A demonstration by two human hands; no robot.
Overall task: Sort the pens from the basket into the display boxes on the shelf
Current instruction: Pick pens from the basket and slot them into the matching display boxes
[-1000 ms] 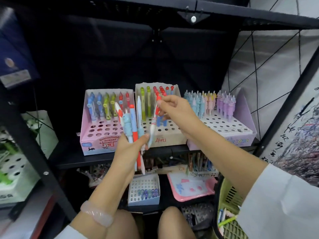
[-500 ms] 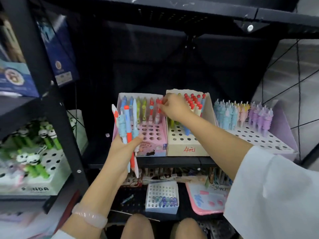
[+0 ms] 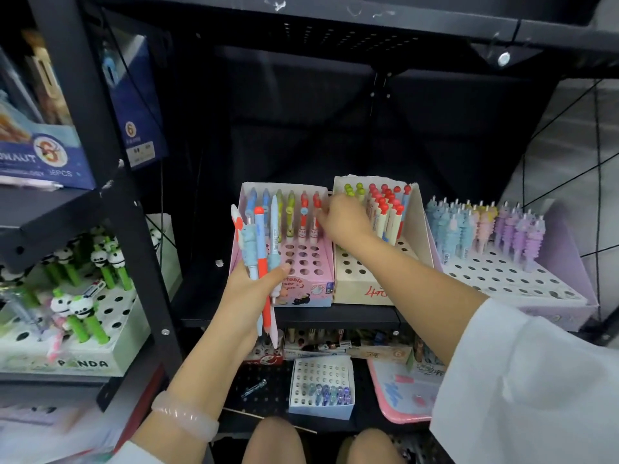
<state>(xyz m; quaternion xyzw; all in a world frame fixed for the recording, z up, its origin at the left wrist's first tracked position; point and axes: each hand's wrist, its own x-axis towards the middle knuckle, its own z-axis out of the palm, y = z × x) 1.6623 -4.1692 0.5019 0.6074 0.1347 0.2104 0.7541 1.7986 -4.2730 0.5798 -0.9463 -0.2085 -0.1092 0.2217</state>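
Note:
My left hand (image 3: 249, 293) grips a bunch of pens (image 3: 259, 249), blue, red and white, upright in front of the pink display box (image 3: 303, 286). My right hand (image 3: 345, 221) reaches to the back right corner of that pink box, fingers pinched around a red-topped pen (image 3: 316, 212) standing in the rear row. Beside it stands a cream display box (image 3: 363, 286) with green and red capped pens. A lilac display box (image 3: 522, 283) further right holds pastel pens. The basket is out of view.
A black shelf post (image 3: 110, 182) stands left of my left hand. Behind it sits a panda pen box (image 3: 73, 360). The lower shelf holds a small white box (image 3: 321, 386) and a pink tray (image 3: 402, 396). My knees show at the bottom.
The view swung left. My right hand moved from the cream box area to the pink box's back row with the red pen. My left hand kept its bunch.

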